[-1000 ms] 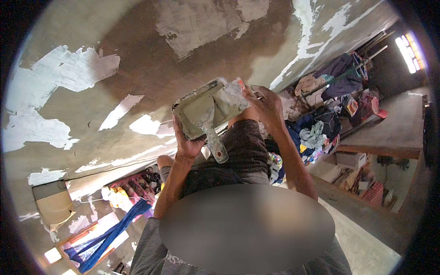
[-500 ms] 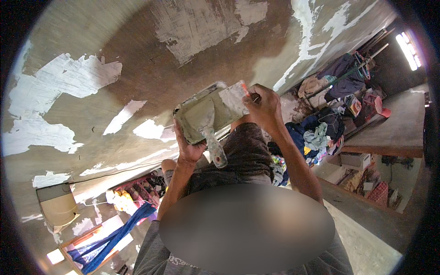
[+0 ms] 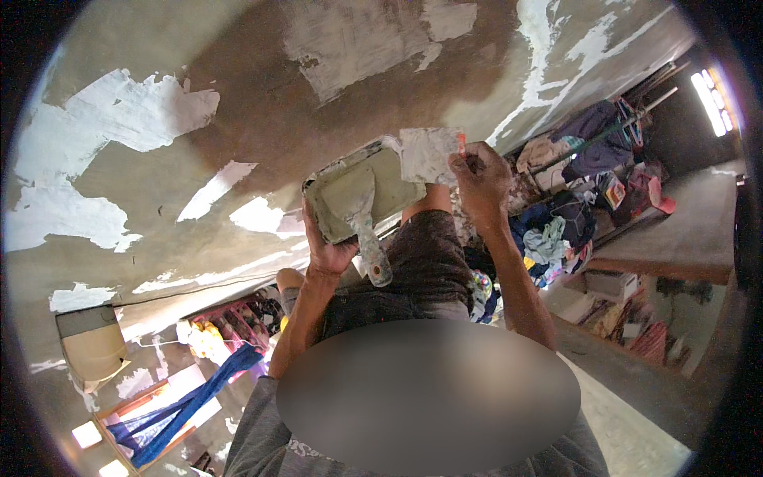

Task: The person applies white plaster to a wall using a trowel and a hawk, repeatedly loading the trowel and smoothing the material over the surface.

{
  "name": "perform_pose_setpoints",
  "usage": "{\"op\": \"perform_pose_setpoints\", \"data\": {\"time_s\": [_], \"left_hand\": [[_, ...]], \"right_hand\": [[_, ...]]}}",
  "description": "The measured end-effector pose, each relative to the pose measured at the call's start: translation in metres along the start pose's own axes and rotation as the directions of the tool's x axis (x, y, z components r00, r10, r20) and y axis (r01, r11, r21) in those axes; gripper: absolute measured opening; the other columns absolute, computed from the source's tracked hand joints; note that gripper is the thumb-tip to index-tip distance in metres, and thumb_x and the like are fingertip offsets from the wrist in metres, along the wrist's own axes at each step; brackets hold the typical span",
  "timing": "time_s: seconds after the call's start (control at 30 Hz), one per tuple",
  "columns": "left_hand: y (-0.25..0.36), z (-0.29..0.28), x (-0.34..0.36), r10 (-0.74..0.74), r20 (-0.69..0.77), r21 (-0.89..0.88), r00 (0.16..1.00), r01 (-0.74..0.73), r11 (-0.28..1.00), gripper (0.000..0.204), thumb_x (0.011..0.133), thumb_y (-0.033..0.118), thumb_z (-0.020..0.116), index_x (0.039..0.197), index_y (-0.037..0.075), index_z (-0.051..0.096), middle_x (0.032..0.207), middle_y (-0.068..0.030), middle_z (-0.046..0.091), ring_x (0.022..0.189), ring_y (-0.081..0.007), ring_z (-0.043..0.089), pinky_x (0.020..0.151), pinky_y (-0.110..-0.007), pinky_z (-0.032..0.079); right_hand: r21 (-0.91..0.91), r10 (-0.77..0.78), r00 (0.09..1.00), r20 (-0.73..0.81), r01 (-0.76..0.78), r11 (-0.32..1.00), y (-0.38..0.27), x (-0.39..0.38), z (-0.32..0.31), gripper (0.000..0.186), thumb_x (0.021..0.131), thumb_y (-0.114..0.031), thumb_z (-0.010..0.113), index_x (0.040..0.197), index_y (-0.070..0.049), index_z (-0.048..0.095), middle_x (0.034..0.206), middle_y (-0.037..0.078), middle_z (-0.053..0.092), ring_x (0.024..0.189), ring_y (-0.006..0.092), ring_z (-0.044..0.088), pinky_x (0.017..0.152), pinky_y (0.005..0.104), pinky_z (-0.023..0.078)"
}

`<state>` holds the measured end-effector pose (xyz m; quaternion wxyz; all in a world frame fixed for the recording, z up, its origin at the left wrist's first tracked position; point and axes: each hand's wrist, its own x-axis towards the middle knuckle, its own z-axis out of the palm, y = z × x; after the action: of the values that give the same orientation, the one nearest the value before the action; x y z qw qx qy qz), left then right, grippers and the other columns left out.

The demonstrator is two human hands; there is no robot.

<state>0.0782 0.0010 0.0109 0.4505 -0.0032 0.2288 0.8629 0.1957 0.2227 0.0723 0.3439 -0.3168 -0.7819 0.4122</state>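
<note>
Left hand [image 3: 327, 254] holds tray [image 3: 397, 195] by near-left corner; likely light, stiff. Right hand [image 3: 486, 172] pinches blade [image 3: 427, 156] by orange edge; probably springy. Scraper [image 3: 364, 224]: grip handle, over near edge.

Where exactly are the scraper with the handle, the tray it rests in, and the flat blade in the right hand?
Scraper [image 3: 370, 248], head view: on its handle.
Tray [image 3: 388, 184], head view: inner surface beside the scraper.
Flat blade [image 3: 427, 156], head view: on its smeared face.
</note>
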Motion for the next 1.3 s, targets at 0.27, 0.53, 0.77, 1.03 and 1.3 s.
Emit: {"op": "perform_pose_setpoints", "data": {"time_s": [0.27, 0.53, 0.77, 1.03, 1.3], "left_hand": [[0.001, 0.004, -0.002, 0.017, -0.056, -0.004, 0.998, -0.017, 1.000, 0.069, 0.084, 0.062, 0.045, 0.134, 0.016, 0.038, 0.130, -0.0093, 0.045, 0.114, -0.0288, 0.048, 0.090, -0.046, 0.046], [0.012, -0.006, -0.007, 0.055, -0.059, -0.050, 0.997, -0.058, 0.997, 0.067, 0.084, 0.060, 0.045, 0.132, 0.014, 0.039, 0.129, -0.0106, 0.046, 0.113, -0.0296, 0.049, 0.090, -0.047, 0.046], [0.018, 0.005, -0.012, 0.063, -0.125, -0.052, 0.990, -0.070, 0.996, 0.070, 0.082, 0.063, 0.045, 0.132, 0.015, 0.038, 0.128, -0.0104, 0.046, 0.112, -0.0301, 0.048, 0.086, -0.050, 0.047], [0.024, 0.006, -0.019, 0.107, -0.112, -0.002, 0.988, -0.108, 0.994, 0.070, 0.084, 0.064, 0.042, 0.132, 0.013, 0.038, 0.128, -0.0103, 0.047, 0.114, -0.0274, 0.049, 0.091, -0.046, 0.046], [0.033, 0.011, -0.029, 0.163, -0.142, -0.025, 0.976, -0.169, 0.985, 0.068, 0.086, 0.061, 0.040, 0.133, 0.012, 0.038, 0.128, -0.0100, 0.048, 0.114, -0.0269, 0.050, 0.091, -0.043, 0.046]], "right_hand": [[0.033, 0.018, 0.998, -0.061, -0.016, 0.999, -0.004, 0.003, 0.001, 0.020, 0.077, -0.019, 0.066, 0.082, -0.001, 0.058, 0.072, 0.014, 0.060, 0.061, 0.0233, 0.057, 0.060, 0.0331, 0.046], [0.007, -0.230, 0.971, -0.072, 0.231, 0.973, -0.014, -0.019, 0.016, 0.018, 0.078, -0.012, 0.068, 0.083, -0.002, 0.053, 0.074, 0.013, 0.059, 0.065, 0.0256, 0.057, 0.063, 0.0363, 0.046], [-0.087, -0.395, 0.917, -0.056, 0.389, 0.917, -0.017, -0.039, 0.042, 0.011, 0.083, -0.010, 0.061, 0.087, -0.003, 0.055, 0.082, 0.014, 0.061, 0.072, 0.0320, 0.059, 0.066, 0.0375, 0.047], [-0.053, -0.631, 0.773, 0.061, 0.634, 0.772, -0.014, -0.039, 0.052, 0.017, 0.078, -0.002, 0.060, 0.094, 0.000, 0.056, 0.091, 0.016, 0.061, 0.082, 0.0338, 0.060, 0.073, 0.0398, 0.049], [-0.195, -0.662, 0.680, 0.315, 0.729, 0.656, -0.014, -0.040, 0.046, 0.032, 0.059, -0.004, 0.063, 0.091, -0.005, 0.056, 0.093, 0.011, 0.059, 0.087, 0.0314, 0.058, 0.070, 0.0387, 0.050]]}}
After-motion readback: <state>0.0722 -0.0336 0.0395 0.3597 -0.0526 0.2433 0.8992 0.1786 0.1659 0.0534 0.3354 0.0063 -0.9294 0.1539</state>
